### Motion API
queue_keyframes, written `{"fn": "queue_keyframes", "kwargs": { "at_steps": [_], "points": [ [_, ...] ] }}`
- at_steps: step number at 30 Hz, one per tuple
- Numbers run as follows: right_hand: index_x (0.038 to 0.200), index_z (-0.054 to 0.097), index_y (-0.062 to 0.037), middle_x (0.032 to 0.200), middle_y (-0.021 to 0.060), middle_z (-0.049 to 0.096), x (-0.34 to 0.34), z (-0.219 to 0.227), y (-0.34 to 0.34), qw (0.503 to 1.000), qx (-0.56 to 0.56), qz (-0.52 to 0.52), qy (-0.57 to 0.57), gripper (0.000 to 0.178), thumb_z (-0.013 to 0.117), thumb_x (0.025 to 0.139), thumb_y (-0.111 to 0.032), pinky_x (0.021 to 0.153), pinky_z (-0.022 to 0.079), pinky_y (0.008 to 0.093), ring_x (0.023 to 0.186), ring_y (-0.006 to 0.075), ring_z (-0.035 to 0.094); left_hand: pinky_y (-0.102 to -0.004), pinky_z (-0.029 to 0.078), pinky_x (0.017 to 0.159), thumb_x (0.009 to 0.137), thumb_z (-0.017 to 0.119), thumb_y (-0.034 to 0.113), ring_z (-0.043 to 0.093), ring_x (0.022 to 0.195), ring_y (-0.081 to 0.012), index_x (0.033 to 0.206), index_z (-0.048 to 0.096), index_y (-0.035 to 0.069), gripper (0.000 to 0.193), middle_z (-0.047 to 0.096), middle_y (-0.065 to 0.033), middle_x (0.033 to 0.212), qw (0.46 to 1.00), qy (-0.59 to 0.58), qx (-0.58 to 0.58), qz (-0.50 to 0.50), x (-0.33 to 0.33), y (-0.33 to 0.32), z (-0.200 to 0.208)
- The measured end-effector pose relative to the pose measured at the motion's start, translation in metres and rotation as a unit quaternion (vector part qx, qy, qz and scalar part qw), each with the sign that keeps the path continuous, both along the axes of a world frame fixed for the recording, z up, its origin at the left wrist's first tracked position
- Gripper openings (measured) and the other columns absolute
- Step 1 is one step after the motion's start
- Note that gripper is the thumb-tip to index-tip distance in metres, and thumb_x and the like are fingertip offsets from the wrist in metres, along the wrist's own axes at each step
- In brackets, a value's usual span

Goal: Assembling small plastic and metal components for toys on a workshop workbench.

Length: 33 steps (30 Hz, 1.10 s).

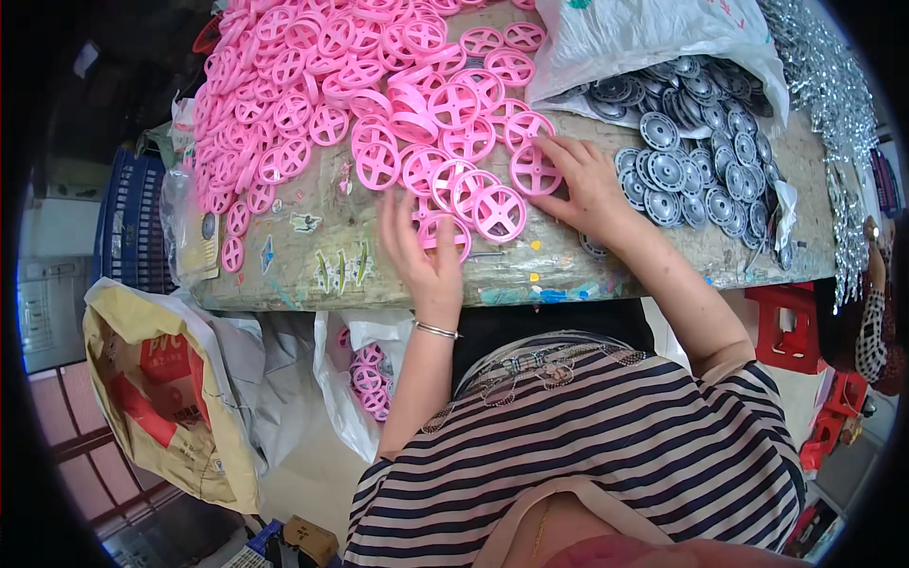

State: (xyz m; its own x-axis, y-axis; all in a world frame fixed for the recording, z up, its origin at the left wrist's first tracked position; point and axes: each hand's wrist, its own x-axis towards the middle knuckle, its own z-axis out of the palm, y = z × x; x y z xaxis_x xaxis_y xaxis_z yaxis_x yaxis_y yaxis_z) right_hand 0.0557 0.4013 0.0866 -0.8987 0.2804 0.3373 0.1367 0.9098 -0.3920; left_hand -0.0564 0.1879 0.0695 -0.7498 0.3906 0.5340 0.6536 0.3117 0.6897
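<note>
A large heap of pink plastic spoked wheels (pixel 327 57) covers the left and middle of the worktable. At its near edge, my left hand (pixel 423 262) rests with fingers stretched and apart. Its thumb lies over a pink wheel (pixel 462 248), and its other fingers are beside that wheel's left side. My right hand (pixel 592 189) has its thumb and fingers around the right rim of another pink wheel (pixel 532 172). Between the hands, a few overlapping pink wheels (pixel 499 213) lie flat. Grey hubcap-like discs (pixel 665 172) are piled just right of my right hand.
A white sack (pixel 653 33) spills grey discs at the back right. Silver tinsel (pixel 833 123) hangs over the table's right edge. Below the table stand a yellow-lined open sack (pixel 118 327) and a white bag (pixel 333 379) holding pink wheels. A red stool (pixel 788 327) is at right.
</note>
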Motion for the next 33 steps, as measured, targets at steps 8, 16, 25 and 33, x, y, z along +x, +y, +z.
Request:
{"fn": "queue_keyframes", "kwargs": {
  "at_steps": [8, 16, 25, 33],
  "points": [
    [0.122, 0.050, -0.0006, 0.112, 0.0178, 0.055, -0.017, 0.018, 0.028, 0.990, -0.049, -0.054, 0.124, 0.064, 0.076, 0.070, -0.026, 0.086, 0.045, 0.0381, 0.101, 0.0319, 0.055, -0.0565, 0.014, 0.109, 0.081, 0.070, 0.030, 0.014, 0.136, -0.0463, 0.133, 0.042, 0.002, 0.066, 0.025, -0.0234, 0.146, 0.992, 0.057, -0.112, 0.025, -0.004, 0.026, 0.000],
    [0.122, 0.050, -0.0027, 0.111, 0.0149, 0.055, 0.068, 0.031, -0.041, 0.985, -0.145, 0.031, 0.084, 0.069, 0.082, 0.064, -0.021, 0.085, 0.046, 0.0352, 0.098, 0.0293, 0.055, -0.0349, 0.043, 0.090, 0.088, 0.064, 0.019, 0.052, 0.109, -0.0299, 0.126, 0.046, -0.002, 0.048, 0.048, -0.0193, 0.124, 0.972, -0.143, 0.104, -0.154, 0.051, 0.020, 0.000],
    [0.129, 0.048, -0.0040, 0.123, 0.0180, 0.049, 0.092, 0.021, -0.036, 0.993, -0.090, -0.070, 0.017, 0.068, 0.078, 0.069, -0.019, 0.095, 0.038, 0.0422, 0.111, 0.0356, 0.046, -0.0278, 0.056, 0.070, 0.096, 0.051, 0.014, 0.067, 0.087, -0.0175, 0.128, 0.048, 0.002, 0.034, 0.062, -0.0121, 0.106, 0.835, -0.465, 0.106, -0.275, 0.063, 0.022, 0.010],
    [0.116, 0.054, -0.0020, 0.115, 0.0160, 0.051, 0.087, 0.014, -0.020, 0.982, -0.177, -0.063, -0.019, 0.056, 0.077, 0.067, -0.012, 0.090, 0.044, 0.0374, 0.105, 0.0329, 0.052, -0.0339, 0.060, 0.071, 0.100, 0.044, 0.019, 0.065, 0.093, -0.0210, 0.131, 0.041, 0.001, 0.037, 0.058, -0.0117, 0.113, 0.728, -0.586, 0.239, -0.264, 0.055, 0.021, 0.008]
  ]
}}
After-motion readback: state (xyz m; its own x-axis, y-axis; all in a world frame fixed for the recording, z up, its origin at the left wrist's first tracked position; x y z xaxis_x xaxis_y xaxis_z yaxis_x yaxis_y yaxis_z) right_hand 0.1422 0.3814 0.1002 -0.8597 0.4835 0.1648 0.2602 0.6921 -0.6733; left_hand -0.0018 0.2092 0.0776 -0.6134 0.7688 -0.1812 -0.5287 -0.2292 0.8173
